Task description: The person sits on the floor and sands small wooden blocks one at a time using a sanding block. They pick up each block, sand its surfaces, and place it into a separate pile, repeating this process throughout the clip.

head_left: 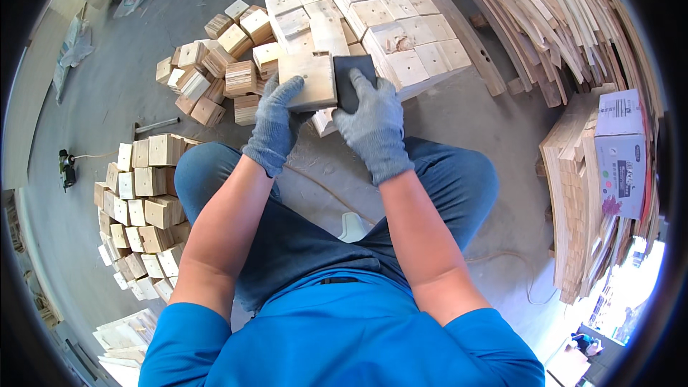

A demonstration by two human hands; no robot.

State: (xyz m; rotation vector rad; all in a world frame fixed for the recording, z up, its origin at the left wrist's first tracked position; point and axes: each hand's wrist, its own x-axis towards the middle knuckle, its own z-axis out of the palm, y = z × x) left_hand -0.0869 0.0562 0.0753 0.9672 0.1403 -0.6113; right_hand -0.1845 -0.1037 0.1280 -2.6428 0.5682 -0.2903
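Note:
My left hand (276,118), in a grey knit glove, grips a pale square wooden block (308,80) from its left side, thumb on the upper face. The block has a small dark hole and a notch at its top edge. Against the block's right side is a flat black pad (354,75), held by my right hand (373,118) in a matching glove. Its fingers lie over the pad's face; the underside is hidden. Both hands are raised in front of my bent knees, close to the stacked blocks (401,36) beyond them.
Loose wooden blocks (208,64) lie heaped at the far left, with another stack (147,201) beside my left knee. Long wooden strips (530,14) fill the far right. A carton (620,154) rests on timber at right. A power tool (67,170) with a hose lies at left.

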